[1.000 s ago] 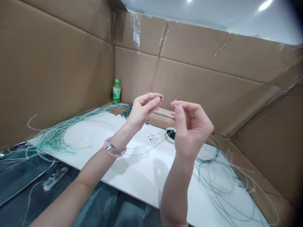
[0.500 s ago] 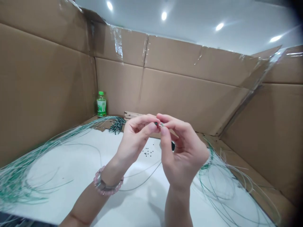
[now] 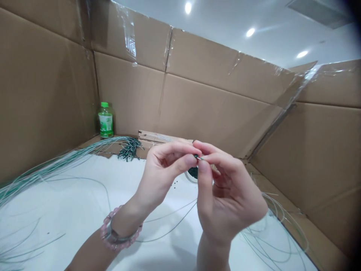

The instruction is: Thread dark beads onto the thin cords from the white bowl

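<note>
My left hand pinches a small dark bead between thumb and fingertips. My right hand pinches the end of a thin pale wire, whose tip meets the bead. A longer cord hangs below my hands, though its link to the bead is hidden. A pink beaded bracelet and a watch circle my left wrist. Just behind my fingers sits a small white dish of dark beads, partly hidden by my right hand.
Both hands are above a white board. Long green-white cords spread across it, and a bunch of beaded cord ends lies at its back edge. A green-capped bottle stands against the cardboard walls.
My hands have moved together, from apart to nearly touching, and now meet at the bead and wire tip. The view has turned left, shifting the board and bottle leftward.
</note>
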`<state>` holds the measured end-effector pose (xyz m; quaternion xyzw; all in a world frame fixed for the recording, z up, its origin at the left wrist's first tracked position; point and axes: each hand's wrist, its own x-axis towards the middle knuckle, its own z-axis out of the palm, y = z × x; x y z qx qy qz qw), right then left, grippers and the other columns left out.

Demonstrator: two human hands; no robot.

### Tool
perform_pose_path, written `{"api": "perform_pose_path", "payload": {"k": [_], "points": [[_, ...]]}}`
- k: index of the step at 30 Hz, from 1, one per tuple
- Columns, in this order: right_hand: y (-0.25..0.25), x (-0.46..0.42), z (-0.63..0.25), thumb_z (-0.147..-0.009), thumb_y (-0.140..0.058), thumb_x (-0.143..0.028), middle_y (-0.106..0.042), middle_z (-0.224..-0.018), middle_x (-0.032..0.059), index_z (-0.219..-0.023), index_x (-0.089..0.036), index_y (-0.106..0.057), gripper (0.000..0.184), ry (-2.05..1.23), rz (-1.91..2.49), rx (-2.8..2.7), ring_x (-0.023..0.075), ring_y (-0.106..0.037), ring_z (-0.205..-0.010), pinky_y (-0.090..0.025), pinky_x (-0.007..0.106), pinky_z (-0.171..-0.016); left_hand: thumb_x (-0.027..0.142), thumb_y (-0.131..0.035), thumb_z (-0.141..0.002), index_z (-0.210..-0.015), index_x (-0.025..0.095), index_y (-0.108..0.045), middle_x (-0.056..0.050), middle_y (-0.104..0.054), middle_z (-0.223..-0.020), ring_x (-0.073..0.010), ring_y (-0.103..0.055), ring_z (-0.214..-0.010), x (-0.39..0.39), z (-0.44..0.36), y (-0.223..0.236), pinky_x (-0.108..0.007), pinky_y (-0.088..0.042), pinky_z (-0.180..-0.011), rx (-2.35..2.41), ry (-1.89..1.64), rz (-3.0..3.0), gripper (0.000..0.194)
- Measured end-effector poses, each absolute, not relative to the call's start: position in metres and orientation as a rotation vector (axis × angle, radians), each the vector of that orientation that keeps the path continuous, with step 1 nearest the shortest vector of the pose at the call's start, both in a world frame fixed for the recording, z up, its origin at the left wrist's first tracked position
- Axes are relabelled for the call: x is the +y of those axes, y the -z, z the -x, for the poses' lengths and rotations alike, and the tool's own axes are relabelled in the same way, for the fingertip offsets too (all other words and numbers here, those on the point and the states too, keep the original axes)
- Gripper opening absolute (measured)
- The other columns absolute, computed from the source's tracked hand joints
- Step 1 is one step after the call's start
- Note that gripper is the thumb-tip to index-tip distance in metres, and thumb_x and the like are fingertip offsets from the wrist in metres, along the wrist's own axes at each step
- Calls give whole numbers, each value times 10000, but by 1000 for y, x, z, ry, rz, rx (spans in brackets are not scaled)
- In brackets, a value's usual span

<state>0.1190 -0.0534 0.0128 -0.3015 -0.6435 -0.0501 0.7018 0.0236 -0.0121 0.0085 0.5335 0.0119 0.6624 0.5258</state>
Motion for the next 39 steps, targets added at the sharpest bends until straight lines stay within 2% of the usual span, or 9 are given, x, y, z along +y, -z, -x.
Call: {"api": "perform_pose_path", "payload": {"k": [7,11,17,23,26,32,39], "points": [[-12,-54,-117,-772,-629,15,-737,-978,17,-922,-246,-648,301,187,655,-1400,206,-721,-897,-633,339,-702,194,-725,-790,-822,230,-758,-2,-685,-813,-65,-657,-749,-16,-25,-7,-113,-580,-668,24,-1659,-1310,58],[-10,-50,-119,-740,-659,44,-749,-979,27,-907,-199,-684,296,201,553,-1360,203,-732,-838,-629,327,-654,171,-697,-817,-853,250,-757,4,-691,-820,-69,-657,-789,-14,-24,-6,-129,-575,-705,25,-1679,-1375,105],[-14,-46,-125,-758,-687,-3,-756,-902,-9,-832,-214,-718,226,-30,527,-1331,162,-727,-801,-619,294,-690,118,-686,-815,-849,244,-754,17,-677,-781,-49,-645,-746,-10,-21,-6,-109,-565,-672,38,-1669,-1436,147],[-17,-42,-132,-760,-715,-73,-633,-695,-20,-761,-212,-725,139,-234,546,-1355,91,-599,-623,-508,205,-481,115,-687,-804,-805,218,-724,24,-668,-731,-55,-648,-672,-9,-20,-9,-108,-565,-613,66,-1687,-1465,110],[-17,-38,-133,-757,-715,-75,-634,-683,-20,-771,-217,-727,143,-308,502,-1362,91,-586,-597,-484,204,-458,143,-686,-812,-804,217,-712,26,-652,-708,-57,-642,-654,-8,-18,-10,-114,-567,-609,57,-1643,-1477,79],[-16,-34,-130,-752,-704,-76,-664,-703,-30,-756,-236,-710,160,-443,478,-1332,105,-637,-640,-513,206,-496,139,-689,-813,-873,242,-732,18,-651,-784,-49,-638,-691,-1,-16,-9,-117,-572,-645,15,-1584,-1503,127],[-15,-30,-126,-756,-680,-44,-665,-713,-50,-755,-233,-702,190,-469,408,-1232,76,-631,-603,-561,195,-519,148,-722,-783,-847,244,-751,15,-642,-713,-63,-633,-632,1,-15,-8,-136,-569,-582,59,-1673,-1557,119]]}}
